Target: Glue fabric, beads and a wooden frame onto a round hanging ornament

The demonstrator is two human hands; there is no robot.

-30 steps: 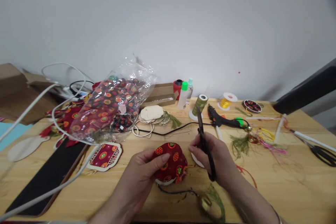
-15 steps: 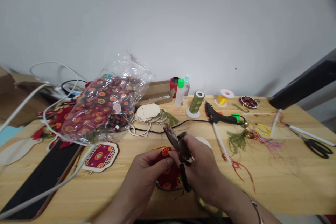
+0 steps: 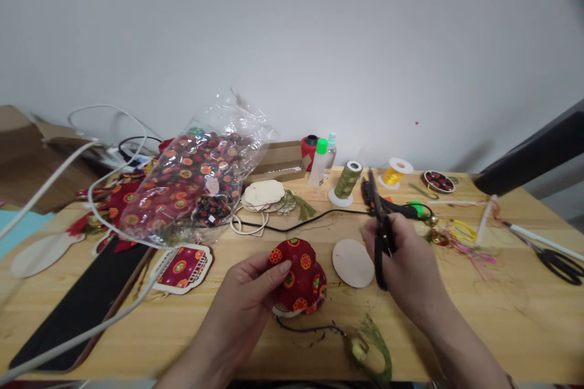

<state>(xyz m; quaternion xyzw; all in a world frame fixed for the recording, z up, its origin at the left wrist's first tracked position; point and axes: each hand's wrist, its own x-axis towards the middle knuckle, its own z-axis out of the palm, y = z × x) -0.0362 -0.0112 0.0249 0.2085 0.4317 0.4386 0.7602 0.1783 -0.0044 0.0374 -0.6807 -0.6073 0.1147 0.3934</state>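
My left hand [image 3: 249, 292] pinches a dark red patterned fabric piece [image 3: 301, 282] by its left side, thumb on top. Orange flower-like rounds cover the cloth, and a pale edge shows beneath it. From below it a dark cord leads to a green tassel [image 3: 371, 346] on the table. My right hand [image 3: 406, 258] is closed around black-handled scissors [image 3: 383, 231], raised over the table with the blades pointing up and away. Between the two hands lies a pale round disc [image 3: 352, 263].
A clear bag of patterned fabric [image 3: 182, 176] lies at back left, beside a white cable [image 3: 132, 301] and a dark flat slab [image 3: 82, 310]. Behind are pale wooden shapes [image 3: 263, 193], green thread [image 3: 348, 179], yellow thread [image 3: 393, 176] and a glue gun [image 3: 396, 208]. Other scissors [image 3: 559, 264] lie right.
My right hand has moved right with the scissors, away from the fabric piece. The left hand still holds the piece, now shown more fully, and the round disc and tassel have come into clearer view.
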